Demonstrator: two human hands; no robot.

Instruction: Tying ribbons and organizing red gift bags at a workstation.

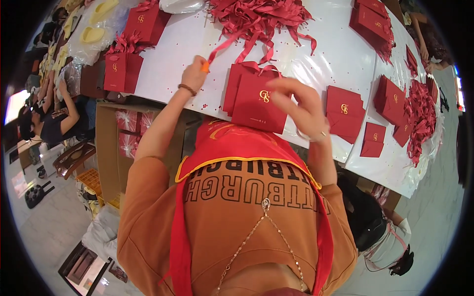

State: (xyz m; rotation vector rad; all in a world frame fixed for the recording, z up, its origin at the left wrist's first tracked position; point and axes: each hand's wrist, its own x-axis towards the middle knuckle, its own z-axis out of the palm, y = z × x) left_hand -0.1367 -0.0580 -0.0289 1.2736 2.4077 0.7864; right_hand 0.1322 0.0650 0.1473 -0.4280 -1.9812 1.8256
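My left hand (pixel 194 75) is closed, reaching over the white table. A small orange piece (pixel 205 67) shows at its fingertips, of a kind I cannot make out, and the end of a red ribbon (pixel 220 50) lies against it. In front of me stands a red paper gift bag (pixel 253 101) with a gold emblem and ribbon handles, another red bag just behind it. My right hand (pixel 302 107), slightly blurred, hovers at the bag's right side with thumb and fingers apart. Whether it touches the bag I cannot tell.
A heap of red ribbons (pixel 261 17) lies at the far side of the white table (pixel 168 66). Stacked red bags (pixel 344 111) lie to the right, and more bags (pixel 121 71) stand at the left. Below the left edge is a cardboard box (pixel 111 148). Other people work around.
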